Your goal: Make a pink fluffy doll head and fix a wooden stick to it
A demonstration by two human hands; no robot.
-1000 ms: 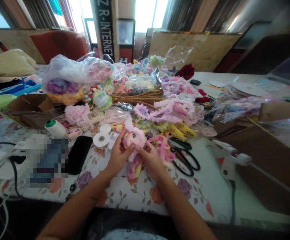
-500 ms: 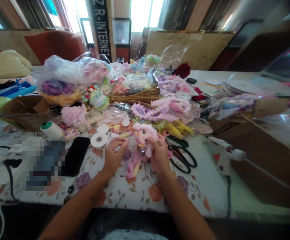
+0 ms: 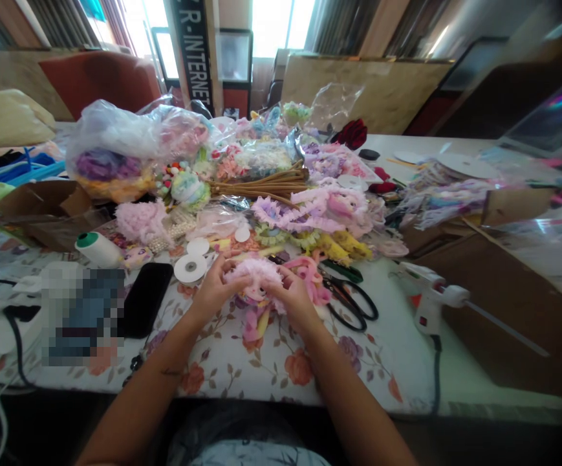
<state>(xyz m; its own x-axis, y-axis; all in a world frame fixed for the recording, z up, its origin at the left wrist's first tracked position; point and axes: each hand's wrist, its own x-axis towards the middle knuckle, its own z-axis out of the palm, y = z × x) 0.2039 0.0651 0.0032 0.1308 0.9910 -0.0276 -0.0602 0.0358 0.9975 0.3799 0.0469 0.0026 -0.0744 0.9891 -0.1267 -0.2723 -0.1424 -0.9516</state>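
Note:
A small doll (image 3: pixel 256 275) with fluffy pink hair and pink and yellow legs is between my two hands, low over the flowered cloth. My left hand (image 3: pixel 216 285) grips the left side of its hair. On the other side of the head, my right hand (image 3: pixel 294 294) is closed on the hair, its thumb near the doll's face. The doll's face is tipped down and partly covered. Pink yarn pieces (image 3: pixel 312 278) lie just right of my right hand, beside black-handled scissors (image 3: pixel 351 307).
White spools (image 3: pixel 190 268), a black phone (image 3: pixel 147 301) and a thread cone (image 3: pixel 97 250) are at the left. A glue gun (image 3: pixel 429 298) and cardboard box (image 3: pixel 508 310) stand right. Craft materials (image 3: pixel 261 162) pile up behind.
My left hand has moved onto the doll's hair; before, it was apart from it. The doll has shifted left and its head has tipped down, with my right hand following.

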